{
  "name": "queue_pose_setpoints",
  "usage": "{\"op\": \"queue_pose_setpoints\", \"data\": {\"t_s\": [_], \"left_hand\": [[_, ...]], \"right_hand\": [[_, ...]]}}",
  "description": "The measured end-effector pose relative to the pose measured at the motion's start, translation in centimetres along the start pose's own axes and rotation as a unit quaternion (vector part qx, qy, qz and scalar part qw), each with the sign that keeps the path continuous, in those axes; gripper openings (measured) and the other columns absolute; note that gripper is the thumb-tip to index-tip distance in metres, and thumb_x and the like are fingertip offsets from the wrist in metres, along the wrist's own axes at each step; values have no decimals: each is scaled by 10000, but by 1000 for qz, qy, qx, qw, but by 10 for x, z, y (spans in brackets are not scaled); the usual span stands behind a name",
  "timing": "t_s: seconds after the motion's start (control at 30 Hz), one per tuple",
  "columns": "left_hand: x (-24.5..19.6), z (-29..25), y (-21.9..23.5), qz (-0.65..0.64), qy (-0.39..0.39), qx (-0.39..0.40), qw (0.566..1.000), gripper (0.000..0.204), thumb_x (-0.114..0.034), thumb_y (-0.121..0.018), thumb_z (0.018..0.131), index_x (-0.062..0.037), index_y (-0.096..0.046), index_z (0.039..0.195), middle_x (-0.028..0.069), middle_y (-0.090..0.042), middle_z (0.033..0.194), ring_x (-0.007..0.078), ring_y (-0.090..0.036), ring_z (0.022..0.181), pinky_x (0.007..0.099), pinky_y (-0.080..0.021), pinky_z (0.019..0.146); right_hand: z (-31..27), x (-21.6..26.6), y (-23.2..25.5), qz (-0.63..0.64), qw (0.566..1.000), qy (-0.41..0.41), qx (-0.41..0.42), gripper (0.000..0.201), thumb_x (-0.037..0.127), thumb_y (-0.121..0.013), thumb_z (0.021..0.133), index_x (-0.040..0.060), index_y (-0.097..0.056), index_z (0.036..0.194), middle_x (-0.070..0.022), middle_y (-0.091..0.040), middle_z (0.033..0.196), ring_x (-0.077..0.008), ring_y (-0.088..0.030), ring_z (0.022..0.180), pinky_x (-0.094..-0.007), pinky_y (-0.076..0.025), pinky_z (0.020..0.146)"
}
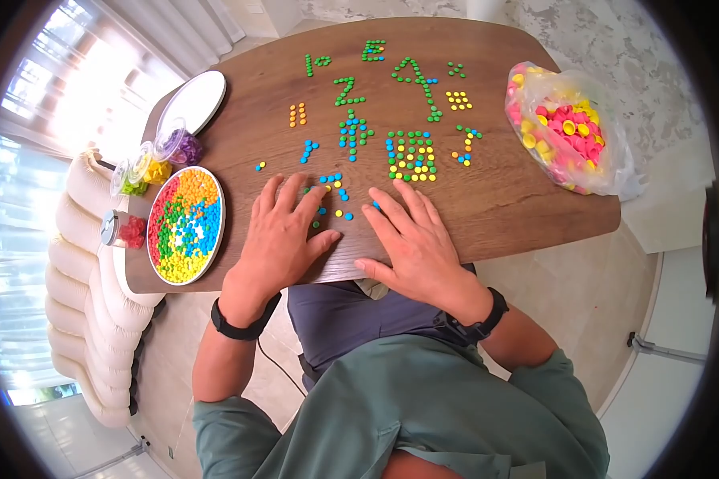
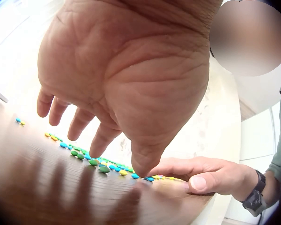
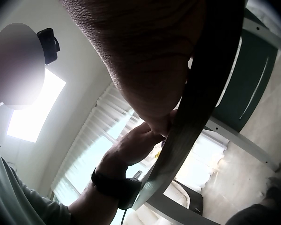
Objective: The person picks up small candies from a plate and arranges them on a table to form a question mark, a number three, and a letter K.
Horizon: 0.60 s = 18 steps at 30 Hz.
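Small round candies in green, blue, yellow and orange lie on the brown wooden table point(image 1: 487, 215), laid out in letter-like and number-like figures in the head view. My left hand point(image 1: 276, 231) is palm down near the front edge, fingers spread beside a small blue and yellow figure point(image 1: 333, 180). In the left wrist view, the left hand point(image 2: 126, 84) hangs over the candies, thumb tip by a blue one. To its right, my right hand point(image 1: 411, 247) lies with extended fingers just below a multicoloured candy block point(image 1: 412, 156). A blue candy point(image 1: 376, 204) shows beside its index finger. Neither hand grips anything.
At left, a white plate point(image 1: 222, 219) holds candies grouped by colour, with an empty white plate point(image 1: 192, 104) behind it. Several clear jars, including one with purple pieces point(image 1: 184, 149), stand beside them. A plastic bag point(image 1: 571, 132) of pink and yellow pieces lies at right.
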<state>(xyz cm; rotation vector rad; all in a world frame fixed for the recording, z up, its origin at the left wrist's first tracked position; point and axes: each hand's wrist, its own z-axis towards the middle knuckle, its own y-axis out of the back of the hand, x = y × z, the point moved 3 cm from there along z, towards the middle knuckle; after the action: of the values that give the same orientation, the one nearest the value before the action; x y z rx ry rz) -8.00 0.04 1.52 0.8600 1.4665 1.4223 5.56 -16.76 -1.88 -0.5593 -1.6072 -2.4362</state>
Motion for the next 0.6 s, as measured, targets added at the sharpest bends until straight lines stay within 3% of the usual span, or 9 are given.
{"op": "queue_pose_setpoints", "data": {"t_s": [0.6], "left_hand": [[5, 11, 0, -10, -2, -7, 1000, 658, -357, -754, 911, -56, -522, 1448, 190, -484, 1494, 422, -396, 1429, 531, -330, 1201]], "right_hand": [[0, 0, 0, -2, 1000, 1, -3, 690, 468, -748, 880, 0, -612, 1368, -186, -492, 1517, -445, -361, 1463, -572, -307, 1208]]}}
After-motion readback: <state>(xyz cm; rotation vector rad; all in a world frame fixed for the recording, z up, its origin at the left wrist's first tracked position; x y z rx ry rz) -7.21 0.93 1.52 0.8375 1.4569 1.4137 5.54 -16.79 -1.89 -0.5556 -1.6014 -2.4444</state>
